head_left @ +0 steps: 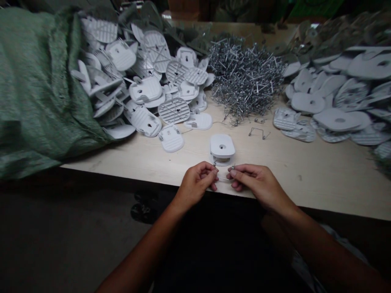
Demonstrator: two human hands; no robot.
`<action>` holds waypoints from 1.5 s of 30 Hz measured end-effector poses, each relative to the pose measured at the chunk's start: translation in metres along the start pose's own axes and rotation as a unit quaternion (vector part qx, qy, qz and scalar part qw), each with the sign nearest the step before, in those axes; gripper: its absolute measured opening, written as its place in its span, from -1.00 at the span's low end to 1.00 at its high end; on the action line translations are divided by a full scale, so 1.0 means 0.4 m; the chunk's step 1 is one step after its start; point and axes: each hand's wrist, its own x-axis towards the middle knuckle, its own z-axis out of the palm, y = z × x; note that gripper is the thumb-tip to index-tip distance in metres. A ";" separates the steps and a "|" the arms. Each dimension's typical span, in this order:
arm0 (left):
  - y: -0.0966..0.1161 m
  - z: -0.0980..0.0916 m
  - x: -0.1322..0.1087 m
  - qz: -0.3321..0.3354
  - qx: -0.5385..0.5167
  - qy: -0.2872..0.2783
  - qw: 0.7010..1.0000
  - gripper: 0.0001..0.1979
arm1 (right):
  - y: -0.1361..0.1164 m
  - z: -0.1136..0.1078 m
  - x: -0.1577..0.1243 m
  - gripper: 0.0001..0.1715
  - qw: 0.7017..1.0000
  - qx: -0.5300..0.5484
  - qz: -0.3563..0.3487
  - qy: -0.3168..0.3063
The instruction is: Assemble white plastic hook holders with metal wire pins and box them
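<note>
Between my two hands is a thin metal wire spring [225, 179], its straight middle bar spanning the gap. My left hand [200, 181] pinches one coiled end between thumb and fingertips. At the other coil, my right hand [252, 179] closes its thumb and fingers the same way. Just beyond the fingertips stands a white plastic piece [222, 146], made of a rounded plate with a small central hole above a second plate. Its lower part is partly hidden by the spring and fingers. A single loose wire spring [259, 133] lies farther back on the right.
A wooden table [146, 162] carries a pile of ribbed white plates [174, 110] at left, spilling by a green woven sack [39, 89]. A heap of wire springs [244, 77] sits at the back middle. More white plates [308, 101] are piled at right.
</note>
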 end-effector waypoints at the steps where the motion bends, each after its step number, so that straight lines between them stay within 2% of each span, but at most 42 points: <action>1: -0.001 -0.002 0.003 -0.001 0.005 0.003 1.000 -0.68 | 0.002 0.006 0.008 -0.47 1.000 0.004 -0.008 0.008; 6: -0.004 -0.010 0.012 -0.003 0.034 0.000 0.999 -0.68 | 0.011 0.012 0.035 -0.48 1.000 0.007 -0.013 0.017; 12: 0.002 -0.016 0.024 -0.002 0.057 -0.015 0.998 -0.72 | 0.015 0.010 0.034 -0.47 1.000 0.004 -0.008 0.021; 16: 0.010 -0.028 0.028 0.000 0.118 -0.033 0.992 -0.76 | 0.016 0.009 0.036 -0.48 1.000 0.005 0.005 0.024; 20: 0.015 -0.030 0.020 0.015 0.164 0.018 0.986 -0.73 | 0.016 0.007 0.037 -0.50 1.000 0.004 0.006 0.026; 22: 0.015 -0.027 0.014 0.029 0.166 0.042 0.985 -0.61 | 0.017 0.006 0.037 -0.51 1.000 0.004 0.001 0.024; 24: 0.014 -0.024 0.013 0.037 0.167 0.042 0.984 -0.57 | 0.018 0.006 0.036 -0.53 1.000 0.004 -0.004 0.022; 27: 0.008 -0.024 0.018 0.031 0.144 0.024 0.989 -0.63 | 0.023 0.004 0.039 -0.55 1.000 0.005 -0.009 0.022; 32: 0.005 -0.027 0.034 0.013 0.086 0.003 0.996 -0.63 | 0.028 0.003 0.051 -0.56 0.999 0.040 0.013 0.023; 45: 0.033 -0.038 0.055 0.001 0.110 -0.008 0.994 -0.67 | 0.019 0.027 0.063 -0.76 0.991 0.121 0.045 0.046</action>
